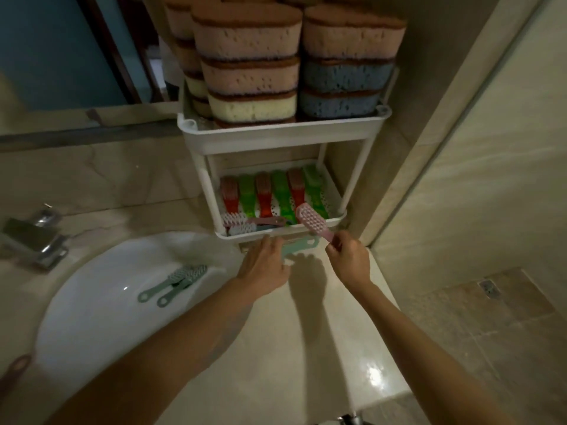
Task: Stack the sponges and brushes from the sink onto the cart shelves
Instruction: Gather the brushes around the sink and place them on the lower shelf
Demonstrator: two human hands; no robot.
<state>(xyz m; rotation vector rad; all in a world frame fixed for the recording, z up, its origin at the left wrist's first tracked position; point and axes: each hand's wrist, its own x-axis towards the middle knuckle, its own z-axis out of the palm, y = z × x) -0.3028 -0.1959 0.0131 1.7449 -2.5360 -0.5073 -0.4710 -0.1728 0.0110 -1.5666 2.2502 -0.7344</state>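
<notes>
A right hand (348,256) pinches the handle of a pink plastic scrub brush (313,223), its bristled head tilted over the front rim of the white cart's lower shelf (276,236). The left hand (264,265) lies over a teal plastic brush (299,248) just below that rim; whether it grips cannot be told. Two teal long-handled brushes (171,285) lie in the white basin (92,302).

Lower shelf (339,217) front is open between the posts (357,170); brushes (282,194) crowd its floor. Sponge stacks (248,75) fill the upper shelf (276,138). A wall (395,142) stands just beside on the right.
</notes>
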